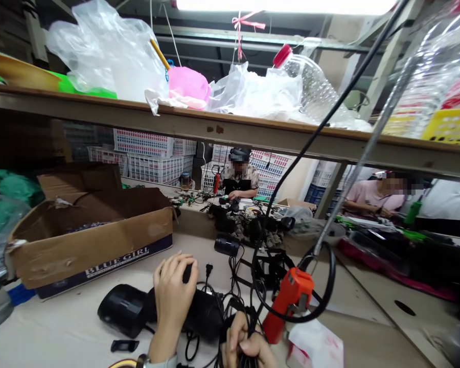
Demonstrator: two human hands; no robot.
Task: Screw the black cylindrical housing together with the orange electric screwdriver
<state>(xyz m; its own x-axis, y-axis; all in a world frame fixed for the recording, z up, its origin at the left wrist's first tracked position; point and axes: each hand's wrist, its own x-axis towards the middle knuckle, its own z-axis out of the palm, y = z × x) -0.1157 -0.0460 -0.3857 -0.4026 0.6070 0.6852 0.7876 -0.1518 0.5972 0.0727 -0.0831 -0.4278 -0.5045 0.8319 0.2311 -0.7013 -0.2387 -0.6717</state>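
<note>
A cluttered workbench (61,327) runs under a wooden shelf (230,128), with a cardboard box (92,240) to the left and two other people seated beyond. The left hand (173,291) lies palm-down on a black device (203,314), fingers curled over its far edge. The device's long axis runs left to right across the bench, directly under that hand. The right hand (247,345), just right and nearer the body, is closed around a bunch of black cords (249,286). An orange screwdriver (287,304) hangs just beside it, untouched.
</note>
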